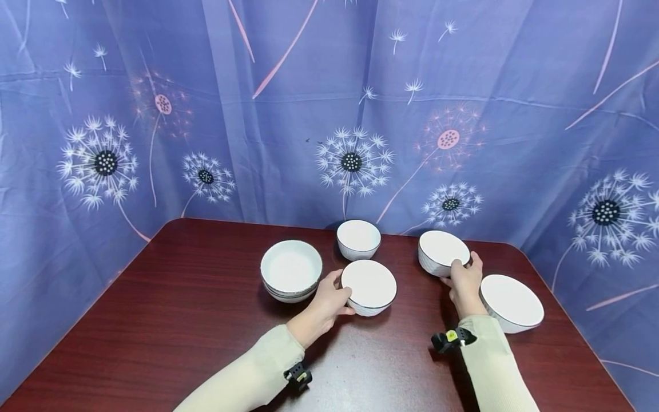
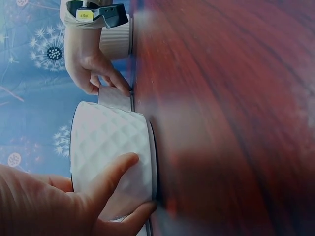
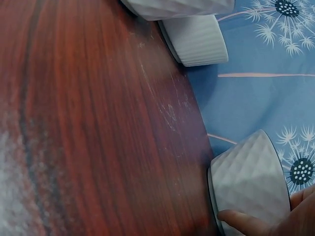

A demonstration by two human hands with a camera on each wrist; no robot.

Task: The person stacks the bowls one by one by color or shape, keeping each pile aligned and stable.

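Item: dark red wood-grain table (image 1: 170, 320), glossy, bearing everything below.

Item: my two pale cream sleeves, left (image 1: 237, 375) and right (image 1: 494, 363), each with a small black device at the wrist.

Item: wide white bowl with a thin dark rim (image 1: 512, 300), ceramic by its look, upright just beside my right wrist, neither hand on it.

Item: my left hand (image 1: 325, 301), pinching the near left side of a white, diamond-textured, dark-rimmed bowl (image 1: 369, 284). Thumb and fingers spread along the outer wall, probably because the flare suits a side grip and keeps it level. Whether its foot touches the wood I cannot tell.

Item: stack of round white dark-rimmed bowls (image 1: 290, 266), left of that hand, nested, presumably since their shapes match; the exact count is unclear.

Item: my right hand (image 1: 465, 283), pinching the near right edge of another white diamond-textured bowl (image 1: 444, 250), rim and outer wall both taken, likely for a steady hold.

Item: smaller white bowl with vertical ribs (image 1: 358, 237), upright near the back edge, apart from both hands.

Item: blue-violet fabric curtain (image 1: 288, 131) printed with dandelions, behind all.
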